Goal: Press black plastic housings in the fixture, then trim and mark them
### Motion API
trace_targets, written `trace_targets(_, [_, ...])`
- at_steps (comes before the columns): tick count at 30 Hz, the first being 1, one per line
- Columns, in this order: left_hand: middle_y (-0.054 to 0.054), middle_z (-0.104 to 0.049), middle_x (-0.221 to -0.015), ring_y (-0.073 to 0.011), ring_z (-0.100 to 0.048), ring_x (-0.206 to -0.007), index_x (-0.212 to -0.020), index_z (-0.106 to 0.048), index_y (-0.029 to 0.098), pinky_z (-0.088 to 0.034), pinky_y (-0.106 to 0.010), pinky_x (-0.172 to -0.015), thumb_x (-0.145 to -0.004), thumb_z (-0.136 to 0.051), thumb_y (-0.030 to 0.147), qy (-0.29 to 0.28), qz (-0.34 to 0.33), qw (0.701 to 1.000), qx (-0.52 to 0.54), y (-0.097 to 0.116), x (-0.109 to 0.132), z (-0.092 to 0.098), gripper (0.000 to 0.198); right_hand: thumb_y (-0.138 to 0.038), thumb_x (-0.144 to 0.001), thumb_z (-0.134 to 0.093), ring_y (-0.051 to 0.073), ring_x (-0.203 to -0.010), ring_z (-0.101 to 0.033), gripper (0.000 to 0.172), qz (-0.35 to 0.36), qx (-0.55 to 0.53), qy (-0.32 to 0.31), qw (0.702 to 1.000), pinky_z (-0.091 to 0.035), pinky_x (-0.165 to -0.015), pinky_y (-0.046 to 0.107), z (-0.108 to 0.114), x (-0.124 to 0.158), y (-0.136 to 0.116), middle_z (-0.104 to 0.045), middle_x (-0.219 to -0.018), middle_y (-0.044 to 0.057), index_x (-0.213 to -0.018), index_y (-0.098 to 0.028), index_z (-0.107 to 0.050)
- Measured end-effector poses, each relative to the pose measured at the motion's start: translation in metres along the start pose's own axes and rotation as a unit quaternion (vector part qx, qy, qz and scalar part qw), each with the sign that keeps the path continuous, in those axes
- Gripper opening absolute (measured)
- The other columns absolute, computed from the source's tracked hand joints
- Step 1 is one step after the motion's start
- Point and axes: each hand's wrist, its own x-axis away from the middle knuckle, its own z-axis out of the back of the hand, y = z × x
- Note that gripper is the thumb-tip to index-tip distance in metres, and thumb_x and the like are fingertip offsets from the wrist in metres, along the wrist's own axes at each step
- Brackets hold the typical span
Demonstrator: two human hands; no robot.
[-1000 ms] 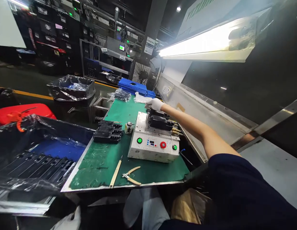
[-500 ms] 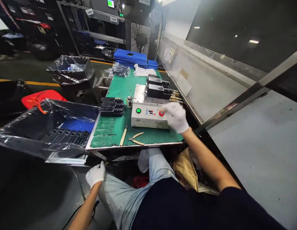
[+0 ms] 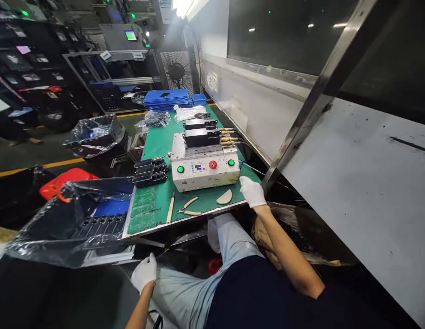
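Observation:
My right hand [image 3: 252,192], in a white glove, rests at the front right edge of the green work mat [image 3: 153,151], with nothing visible in it. Close to its fingers lies a beige half-moon piece [image 3: 224,197]. Behind it stands a white control box [image 3: 205,170] with green buttons and a red stop button, carrying black clamped units [image 3: 197,137] on top. Pliers with beige handles [image 3: 189,209] and a wooden spatula [image 3: 170,208] lie on the mat. My left hand [image 3: 144,272], also gloved, hangs below the table beside my thigh.
A stack of black parts [image 3: 150,172] sits left of the box. A plastic-lined bin [image 3: 75,219] holding black parts butts against the mat's left edge. Brass fittings [image 3: 228,137] and hoses leave the box's right side. A steel-edged grey panel [image 3: 352,183] rises to the right.
My right hand has moved from over the control box to the mat's front edge, and the beige half-moon piece now shows there. The view has turned, shifting the table left.

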Motion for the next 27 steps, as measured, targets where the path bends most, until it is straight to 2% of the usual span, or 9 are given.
trace_targets(3, [-0.021, -0.077, -0.124, -0.0394, -0.072, -0.117, -0.113, -0.081, 0.019, -0.053, -0.046, -0.094, -0.101, -0.024, 0.062, -0.007, -0.003, 1.000, -0.008, 0.006, -0.009, -0.004, 0.072, -0.070, -0.108, -0.026, 0.037, -0.117, -0.073, 0.077, -0.085, 0.029, 0.026, 0.996, -0.053, -0.100, 0.047, 0.015, -0.033, -0.010, -0.076, -0.122, 0.023, -0.158, -0.017, -0.053])
trace_targets(5, [-0.020, -0.076, -0.128, -0.0386, -0.071, -0.119, -0.115, -0.081, 0.019, -0.053, -0.046, -0.096, -0.101, -0.025, 0.062, -0.008, -0.005, 1.000, -0.012, 0.010, -0.011, -0.004, 0.071, -0.079, -0.104, -0.026, 0.038, -0.123, -0.070, 0.087, -0.090, 0.012, -0.011, 0.996, -0.052, -0.101, 0.047, 0.014, -0.056, -0.018, -0.073, -0.130, 0.025, -0.158, -0.016, -0.051])
trace_targets(9, [-0.017, -0.077, -0.129, -0.0372, -0.073, -0.117, -0.117, -0.080, 0.020, -0.055, -0.045, -0.095, -0.100, -0.029, 0.061, -0.007, -0.004, 1.000, -0.015, 0.015, -0.013, -0.001, 0.068, -0.058, -0.112, -0.033, 0.032, -0.117, -0.074, 0.062, -0.057, 0.019, -0.025, 0.998, -0.053, -0.096, 0.037, 0.009, -0.080, -0.027, -0.078, -0.120, 0.019, -0.122, -0.017, -0.078])
trace_targets(13, [-0.017, -0.079, -0.124, -0.0379, -0.075, -0.113, -0.114, -0.081, 0.021, -0.056, -0.047, -0.092, -0.100, -0.026, 0.064, -0.018, 0.006, 1.000, -0.020, 0.014, -0.017, -0.002, 0.071, -0.035, -0.111, -0.040, 0.030, -0.098, -0.078, 0.051, 0.008, 0.001, 0.134, 0.991, -0.055, -0.088, 0.033, 0.021, -0.076, -0.023, -0.081, -0.095, 0.018, -0.091, -0.013, -0.081])
trace_targets(15, [-0.017, -0.079, -0.123, -0.0381, -0.075, -0.111, -0.113, -0.081, 0.022, -0.057, -0.047, -0.091, -0.100, -0.025, 0.064, -0.027, 0.014, 0.999, -0.028, 0.011, -0.022, -0.003, 0.072, -0.036, -0.109, -0.045, 0.028, -0.095, -0.079, 0.047, 0.104, -0.107, 0.209, 0.966, -0.058, -0.087, 0.034, 0.030, -0.076, -0.023, -0.081, -0.094, 0.015, -0.090, -0.015, -0.082])
trace_targets(17, [-0.017, -0.079, -0.123, -0.0389, -0.076, -0.111, -0.114, -0.081, 0.022, -0.057, -0.049, -0.090, -0.100, -0.024, 0.064, -0.038, 0.022, 0.998, -0.039, 0.008, -0.028, -0.005, 0.072, -0.038, -0.107, -0.051, 0.025, -0.096, -0.079, 0.039, 0.188, -0.261, 0.247, 0.914, -0.061, -0.088, 0.034, 0.034, -0.084, -0.030, -0.082, -0.100, 0.012, -0.098, -0.018, -0.083])
trace_targets(21, [-0.018, -0.078, -0.125, -0.0406, -0.075, -0.113, -0.116, -0.081, 0.020, -0.058, -0.050, -0.093, -0.098, -0.028, 0.066, -0.060, 0.028, 0.996, -0.059, 0.004, -0.039, -0.009, 0.072, -0.040, -0.101, -0.064, 0.024, -0.096, -0.079, 0.028, 0.261, -0.452, 0.244, 0.817, -0.065, -0.091, 0.035, 0.020, -0.121, -0.054, -0.082, -0.105, 0.007, -0.107, -0.022, -0.084])
trace_targets(24, [-0.019, -0.078, -0.125, -0.0413, -0.075, -0.114, -0.121, -0.080, 0.020, -0.058, -0.050, -0.094, -0.098, -0.030, 0.067, -0.062, 0.034, 0.995, -0.070, 0.002, -0.043, -0.011, 0.073, -0.039, -0.100, -0.065, 0.024, -0.096, -0.080, 0.026, 0.283, -0.468, 0.239, 0.802, -0.065, -0.093, 0.037, 0.000, -0.145, -0.065, -0.083, -0.103, 0.008, -0.103, -0.021, -0.085])
trace_targets(27, [-0.020, -0.078, -0.125, -0.0421, -0.075, -0.111, -0.125, -0.080, 0.019, -0.058, -0.051, -0.091, -0.099, -0.026, 0.065, -0.053, 0.047, 0.994, -0.081, 0.002, -0.043, -0.013, 0.075, -0.037, -0.102, -0.063, 0.024, -0.102, -0.079, 0.027, 0.275, -0.461, 0.230, 0.811, -0.064, -0.099, 0.037, -0.016, -0.158, -0.066, -0.083, -0.106, 0.008, -0.105, -0.021, -0.085])
